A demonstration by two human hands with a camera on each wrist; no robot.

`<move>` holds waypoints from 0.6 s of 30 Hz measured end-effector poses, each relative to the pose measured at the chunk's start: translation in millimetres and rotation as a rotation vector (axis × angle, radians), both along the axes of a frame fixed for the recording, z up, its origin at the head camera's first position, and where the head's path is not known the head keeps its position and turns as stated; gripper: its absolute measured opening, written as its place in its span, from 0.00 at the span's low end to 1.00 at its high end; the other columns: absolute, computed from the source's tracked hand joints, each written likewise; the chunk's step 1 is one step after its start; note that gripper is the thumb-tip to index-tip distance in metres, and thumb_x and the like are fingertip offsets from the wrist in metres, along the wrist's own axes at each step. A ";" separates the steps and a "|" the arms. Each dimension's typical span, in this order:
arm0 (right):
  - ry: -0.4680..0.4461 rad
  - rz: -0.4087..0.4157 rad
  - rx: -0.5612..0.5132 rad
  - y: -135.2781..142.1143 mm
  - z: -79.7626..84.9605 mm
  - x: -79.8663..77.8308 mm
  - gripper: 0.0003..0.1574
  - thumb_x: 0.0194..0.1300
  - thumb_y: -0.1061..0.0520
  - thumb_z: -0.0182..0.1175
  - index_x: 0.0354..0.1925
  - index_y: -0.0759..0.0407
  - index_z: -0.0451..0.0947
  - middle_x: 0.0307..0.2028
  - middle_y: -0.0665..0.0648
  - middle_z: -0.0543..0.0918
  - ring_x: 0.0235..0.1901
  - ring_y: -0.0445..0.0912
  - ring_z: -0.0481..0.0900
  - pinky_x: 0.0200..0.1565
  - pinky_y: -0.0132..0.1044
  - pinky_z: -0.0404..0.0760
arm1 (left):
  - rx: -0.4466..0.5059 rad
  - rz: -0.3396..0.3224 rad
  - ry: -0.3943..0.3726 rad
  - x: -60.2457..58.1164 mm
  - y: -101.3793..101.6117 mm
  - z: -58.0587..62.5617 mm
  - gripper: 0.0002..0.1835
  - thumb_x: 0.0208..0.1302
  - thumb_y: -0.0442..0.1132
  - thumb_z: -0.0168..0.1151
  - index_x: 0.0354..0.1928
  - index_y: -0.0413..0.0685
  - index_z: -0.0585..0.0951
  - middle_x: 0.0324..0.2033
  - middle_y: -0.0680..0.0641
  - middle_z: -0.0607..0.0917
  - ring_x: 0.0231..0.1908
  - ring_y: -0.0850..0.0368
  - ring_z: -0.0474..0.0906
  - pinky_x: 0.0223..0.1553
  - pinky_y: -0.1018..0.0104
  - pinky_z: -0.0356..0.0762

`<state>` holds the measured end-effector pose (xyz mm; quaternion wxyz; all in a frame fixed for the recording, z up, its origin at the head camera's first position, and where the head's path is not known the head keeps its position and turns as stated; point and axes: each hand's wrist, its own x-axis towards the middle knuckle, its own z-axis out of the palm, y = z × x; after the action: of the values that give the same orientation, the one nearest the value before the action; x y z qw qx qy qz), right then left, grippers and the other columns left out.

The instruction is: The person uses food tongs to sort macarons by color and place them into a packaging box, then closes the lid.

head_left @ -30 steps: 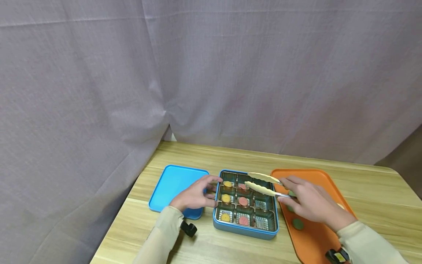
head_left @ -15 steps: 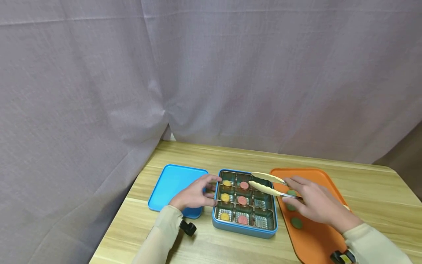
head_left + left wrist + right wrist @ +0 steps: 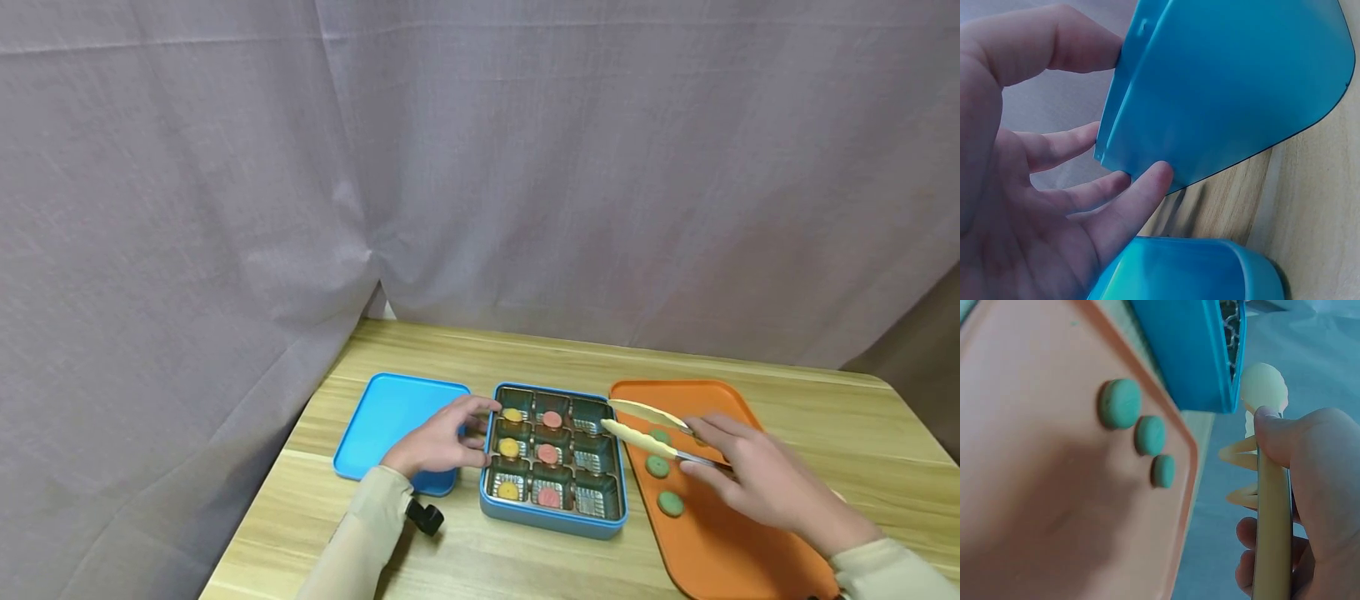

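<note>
My left hand (image 3: 442, 437) rests its fairly straight, spread fingertips against the left wall of a blue box (image 3: 551, 521). Inside the box is a clear divided insert, with yellow round cookies (image 3: 508, 448) in the left column and pink ones (image 3: 548, 454) in the middle; the right column's bottoms show bare. My right hand (image 3: 765, 475) grips a pair of tongs (image 3: 641, 438) with cream-coloured tips. Spread apart, those tips hang between the box's right rim and the orange tray (image 3: 720, 542), with nothing between them. Three green cookies (image 3: 1120, 404) lie in a row on the tray.
To the left of the box lies a blue lid (image 3: 390, 421), partly behind my left hand. A wooden table (image 3: 450, 550) bears everything, and a grey curtain (image 3: 525, 167) hangs behind it. Something pale on the tray is mostly hidden by my right wrist.
The tongs and my right hand have moved right, from over the box's middle column toward the tray. The far pink cookie now shows uncovered in its compartment. My left hand stays at the box.
</note>
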<state>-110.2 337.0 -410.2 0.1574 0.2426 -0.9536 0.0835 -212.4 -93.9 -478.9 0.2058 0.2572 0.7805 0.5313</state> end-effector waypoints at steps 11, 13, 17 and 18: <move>-0.041 -0.102 0.015 35.6 -16.1 33.7 0.39 0.61 0.44 0.77 0.63 0.64 0.81 0.55 0.60 0.85 0.45 0.54 0.87 0.36 0.53 0.86 | -0.007 -0.002 0.007 0.9 -1.0 -0.7 0.42 0.58 0.33 0.75 0.75 0.51 0.70 0.68 0.48 0.72 0.60 0.49 0.78 0.58 0.60 0.84; -0.064 -0.123 0.016 39.7 -19.4 40.8 0.40 0.61 0.43 0.77 0.63 0.65 0.82 0.56 0.63 0.85 0.47 0.58 0.88 0.37 0.56 0.87 | -0.005 -0.001 0.005 0.9 -1.1 -0.4 0.42 0.58 0.33 0.75 0.75 0.51 0.70 0.68 0.49 0.72 0.60 0.49 0.78 0.58 0.60 0.84; -0.095 -0.176 0.040 45.3 -25.8 54.1 0.40 0.60 0.40 0.77 0.62 0.62 0.83 0.55 0.59 0.86 0.47 0.58 0.88 0.37 0.54 0.87 | -0.004 -0.001 0.005 0.7 -1.2 0.2 0.42 0.58 0.34 0.75 0.75 0.51 0.70 0.68 0.49 0.72 0.60 0.49 0.78 0.58 0.60 0.84; -0.104 -0.185 0.045 46.7 -27.1 56.9 0.39 0.60 0.39 0.77 0.61 0.61 0.83 0.54 0.57 0.86 0.46 0.57 0.88 0.38 0.53 0.87 | -0.001 -0.002 0.004 0.7 -1.2 0.3 0.41 0.59 0.34 0.75 0.75 0.50 0.71 0.68 0.48 0.72 0.60 0.49 0.78 0.58 0.60 0.84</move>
<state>-53.4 383.7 -437.4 0.1093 0.1525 -0.9804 0.0597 -211.7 -95.1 -478.7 0.2049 0.2590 0.7809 0.5301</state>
